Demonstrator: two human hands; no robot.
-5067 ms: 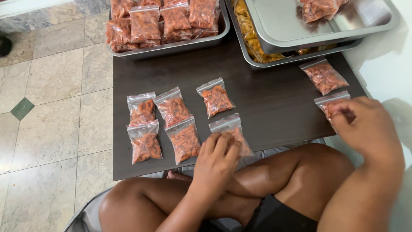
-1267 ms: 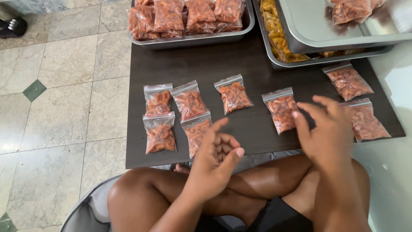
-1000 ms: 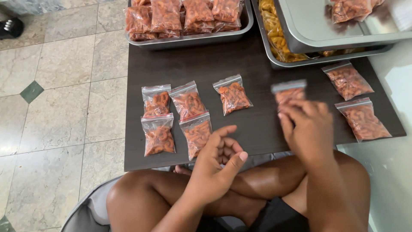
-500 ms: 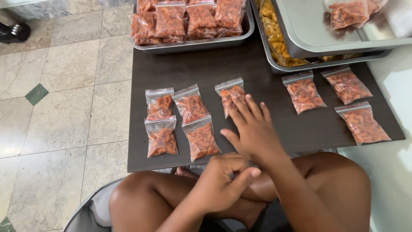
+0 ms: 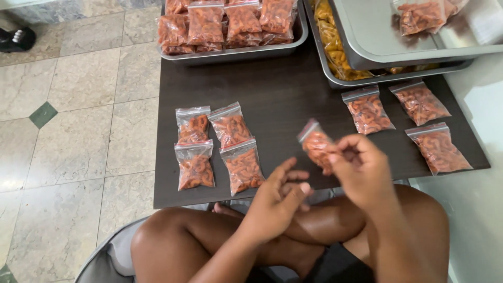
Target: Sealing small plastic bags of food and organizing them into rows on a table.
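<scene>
My right hand holds a small clear bag of orange-red snack pieces lifted above the dark low table. My left hand hovers open just below it, over my crossed legs, fingers spread and holding nothing. Several filled bags lie in two rows on the table's left part. Three more filled bags lie to the right.
At the back stands a metal tray packed with filled bags. A second metal tray holds loose yellow-orange snack pieces, with a metal lid on top carrying one bag. Tiled floor lies to the left.
My right hand reached left to the bag in the middle of the table and lifted it off. My left hand rose slightly toward it.
</scene>
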